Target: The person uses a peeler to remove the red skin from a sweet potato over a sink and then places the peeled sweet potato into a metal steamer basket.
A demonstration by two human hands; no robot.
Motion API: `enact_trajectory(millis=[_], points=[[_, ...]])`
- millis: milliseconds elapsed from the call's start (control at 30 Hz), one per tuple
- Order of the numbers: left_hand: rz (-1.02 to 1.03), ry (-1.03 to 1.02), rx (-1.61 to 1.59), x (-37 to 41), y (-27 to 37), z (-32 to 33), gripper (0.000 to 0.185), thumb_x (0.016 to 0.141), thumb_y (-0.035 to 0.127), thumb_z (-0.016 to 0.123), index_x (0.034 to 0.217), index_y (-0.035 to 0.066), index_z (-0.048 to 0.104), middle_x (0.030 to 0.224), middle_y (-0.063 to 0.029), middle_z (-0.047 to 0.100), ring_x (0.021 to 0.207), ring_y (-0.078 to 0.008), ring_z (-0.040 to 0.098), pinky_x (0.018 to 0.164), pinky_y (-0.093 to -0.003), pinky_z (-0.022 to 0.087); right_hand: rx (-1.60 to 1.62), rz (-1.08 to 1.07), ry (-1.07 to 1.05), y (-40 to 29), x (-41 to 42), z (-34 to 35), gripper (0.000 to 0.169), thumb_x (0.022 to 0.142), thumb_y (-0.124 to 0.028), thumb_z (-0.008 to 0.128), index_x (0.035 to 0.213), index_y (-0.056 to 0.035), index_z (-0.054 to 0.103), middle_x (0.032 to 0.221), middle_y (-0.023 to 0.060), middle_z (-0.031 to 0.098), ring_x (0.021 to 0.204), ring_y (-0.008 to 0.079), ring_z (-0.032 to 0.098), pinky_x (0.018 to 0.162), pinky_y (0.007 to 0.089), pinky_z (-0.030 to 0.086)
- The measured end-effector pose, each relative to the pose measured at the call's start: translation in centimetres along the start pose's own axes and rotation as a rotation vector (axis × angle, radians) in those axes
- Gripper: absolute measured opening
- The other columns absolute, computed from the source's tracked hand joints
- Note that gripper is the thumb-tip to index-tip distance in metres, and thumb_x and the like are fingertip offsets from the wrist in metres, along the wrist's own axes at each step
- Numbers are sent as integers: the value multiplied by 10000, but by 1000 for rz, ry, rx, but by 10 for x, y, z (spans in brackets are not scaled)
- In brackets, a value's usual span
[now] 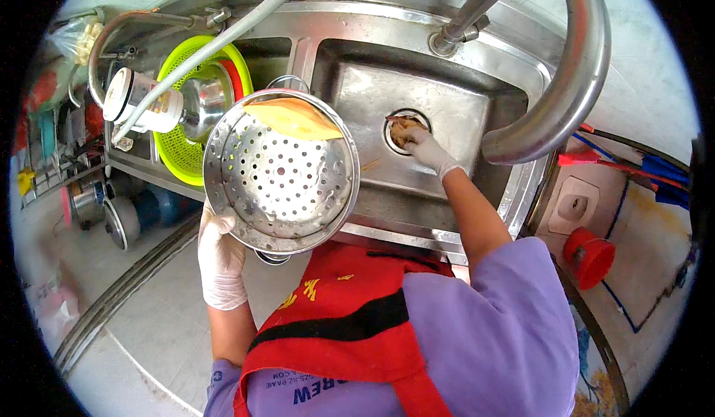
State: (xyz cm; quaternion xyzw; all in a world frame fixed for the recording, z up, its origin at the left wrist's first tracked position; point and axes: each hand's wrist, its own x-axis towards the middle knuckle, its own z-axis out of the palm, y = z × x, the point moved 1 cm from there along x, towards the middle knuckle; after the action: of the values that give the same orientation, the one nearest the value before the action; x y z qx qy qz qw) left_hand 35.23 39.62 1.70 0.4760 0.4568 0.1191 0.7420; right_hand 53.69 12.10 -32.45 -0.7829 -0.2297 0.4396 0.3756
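My left hand (222, 257), in a white glove, grips the lower left rim of a round stainless steel steamer pot (282, 193) with a perforated bottom. The pot is tilted so that its inside faces up at me, over the left part of the sink. Against its upper inner wall lies a flat yellow-orange piece (293, 118), whose material I cannot tell. My right hand (423, 147), also gloved, reaches down to the drain (387, 137) of the steel sink basin (363, 90). Its fingers close around brown scraps (399, 129) there. A few thin brownish bits (371, 165) lie on the basin floor.
A thick curved steel faucet (581, 70) arches over the basin's right side. To the left stand a lime-green plastic basket (187, 157) holding metalware and a white tub (148, 101). A pale hose (234, 31) crosses above them. A red bucket (589, 257) sits on the floor at right.
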Motion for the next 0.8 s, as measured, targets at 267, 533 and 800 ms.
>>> enact_trajectory(millis=[267, 533, 800], points=[[28, -83, -44, 2, 3, -8, 719, 716, 143, 671, 1360, 0, 384, 1321, -127, 489, 1189, -283, 494, 1041, -426, 391, -615, -680, -91, -68, -4, 92, 229, 744, -120, 595, 958, -116, 678, 1054, 55, 616, 1072, 250, 542, 907, 384, 438], [-4, -50, -55, 3, -1, -6, 724, 683, 117, 622, 1345, -28, 367, 1294, -163, 492, 1201, -295, 484, 1055, -405, 368, -724, -317, 296, -28, -6, 25, 377, 826, -177, 556, 1198, -121, 565, 1344, 111, 456, 1250, 301, 408, 1031, 469, 325], [6, -90, -12, 10, -5, -6, 740, 693, 152, 664, 1351, -25, 375, 1306, -151, 494, 1192, -298, 490, 1038, -412, 385, -724, -228, 278, -2, -13, 38, 620, 900, -466, 498, 1392, -100, 407, 1486, 132, 319, 1364, 366, 283, 1138, 496, 177]])
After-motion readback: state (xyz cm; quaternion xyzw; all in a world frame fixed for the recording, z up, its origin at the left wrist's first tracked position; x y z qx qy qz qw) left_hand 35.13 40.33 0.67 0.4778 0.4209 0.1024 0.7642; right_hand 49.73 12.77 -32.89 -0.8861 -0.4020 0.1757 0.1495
